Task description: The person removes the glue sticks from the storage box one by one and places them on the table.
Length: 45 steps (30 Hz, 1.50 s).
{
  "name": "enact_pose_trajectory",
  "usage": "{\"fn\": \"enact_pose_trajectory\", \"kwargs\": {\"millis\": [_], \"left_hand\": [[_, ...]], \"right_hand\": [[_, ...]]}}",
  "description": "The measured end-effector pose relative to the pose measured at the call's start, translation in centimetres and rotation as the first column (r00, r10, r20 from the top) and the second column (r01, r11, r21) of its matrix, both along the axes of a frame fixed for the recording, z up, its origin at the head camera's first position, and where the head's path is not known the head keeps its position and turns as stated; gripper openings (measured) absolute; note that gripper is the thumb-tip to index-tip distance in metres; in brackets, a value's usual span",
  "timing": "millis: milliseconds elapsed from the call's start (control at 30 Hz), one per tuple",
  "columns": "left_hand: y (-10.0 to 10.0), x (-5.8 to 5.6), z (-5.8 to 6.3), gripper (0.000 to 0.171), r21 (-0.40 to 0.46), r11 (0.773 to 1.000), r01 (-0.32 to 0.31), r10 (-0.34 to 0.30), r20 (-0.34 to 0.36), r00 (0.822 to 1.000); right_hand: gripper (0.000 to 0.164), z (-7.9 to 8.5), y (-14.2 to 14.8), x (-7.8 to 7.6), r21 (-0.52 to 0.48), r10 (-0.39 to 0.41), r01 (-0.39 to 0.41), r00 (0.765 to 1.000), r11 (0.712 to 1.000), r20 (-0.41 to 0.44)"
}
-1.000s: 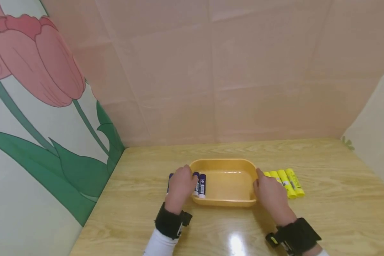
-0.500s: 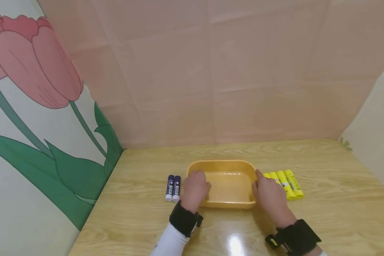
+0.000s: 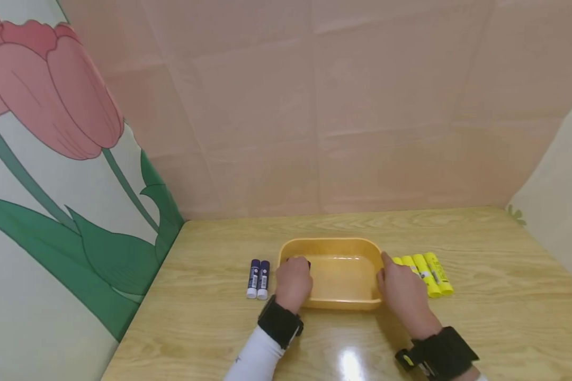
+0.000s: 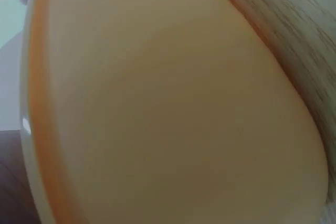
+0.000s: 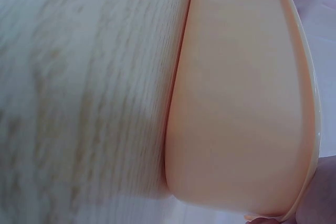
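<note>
A yellow-orange plastic tray (image 3: pixel 345 283) with rounded corners lies on the table before me. Over its left end is my left hand (image 3: pixel 293 283), fingers curled down inside around a glue stick (image 3: pixel 309 263); only a bit of dark cap shows beside the knuckles. My right hand (image 3: pixel 405 293) pinches the right rim, thumb and fingers on either side of the wall. Two navy glue sticks (image 3: pixel 258 279) with white ends lie side by side left of the tray. The left wrist view is filled by the tray's outer wall (image 4: pixel 184 98), as is much of the right wrist view.
Several yellow glue sticks (image 3: pixel 431 275) lie in a row just right of the tray, partly behind the right hand. The wood-grain table (image 3: pixel 195 317) meets a pinkish cloth backdrop (image 3: pixel 267 132) at the back, with a tulip-printed panel (image 3: pixel 76 211) on the left.
My left hand has moved right, from beside the table's navy glue sticks to inside the tray's left end, covering the sticks seen there before. The right hand has stayed on the rim.
</note>
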<state>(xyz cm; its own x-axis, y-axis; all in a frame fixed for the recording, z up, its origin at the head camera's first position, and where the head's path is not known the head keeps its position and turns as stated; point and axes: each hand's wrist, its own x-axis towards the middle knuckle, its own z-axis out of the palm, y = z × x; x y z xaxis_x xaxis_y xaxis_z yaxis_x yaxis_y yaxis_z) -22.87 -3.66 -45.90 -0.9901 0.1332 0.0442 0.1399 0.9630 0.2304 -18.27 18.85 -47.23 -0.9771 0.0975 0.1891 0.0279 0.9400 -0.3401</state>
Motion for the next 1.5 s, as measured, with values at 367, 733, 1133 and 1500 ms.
{"fn": "enact_pose_trajectory", "kwargs": {"millis": [367, 733, 1133, 1500], "left_hand": [[1.2, -0.9, -0.9, 0.010, -0.126, 0.992, 0.030, -0.023, 0.059, 0.998], [2.0, -1.5, -1.5, 0.009, -0.129, 0.991, 0.028, -0.034, -0.050, 0.998], [1.7, -2.0, -1.6, 0.035, -0.030, 0.998, 0.052, -0.054, -0.051, 0.997], [1.0, -2.5, -2.1, 0.056, 0.105, 0.993, 0.048, -0.049, 0.006, 0.999]], "right_hand": [[0.048, 0.1, 0.1, -0.2, 0.005, 0.001, -0.001, 1.000, 1.000, 0.026], [0.048, 0.3, 0.3, -0.1, 0.005, -0.002, 0.002, 0.999, 1.000, 0.040], [0.048, -0.1, 0.1, -0.5, 0.002, 0.005, -0.005, 1.000, 1.000, 0.021], [0.048, 0.1, 0.1, -1.0, 0.003, -0.002, 0.002, 1.000, 1.000, 0.028]]}}
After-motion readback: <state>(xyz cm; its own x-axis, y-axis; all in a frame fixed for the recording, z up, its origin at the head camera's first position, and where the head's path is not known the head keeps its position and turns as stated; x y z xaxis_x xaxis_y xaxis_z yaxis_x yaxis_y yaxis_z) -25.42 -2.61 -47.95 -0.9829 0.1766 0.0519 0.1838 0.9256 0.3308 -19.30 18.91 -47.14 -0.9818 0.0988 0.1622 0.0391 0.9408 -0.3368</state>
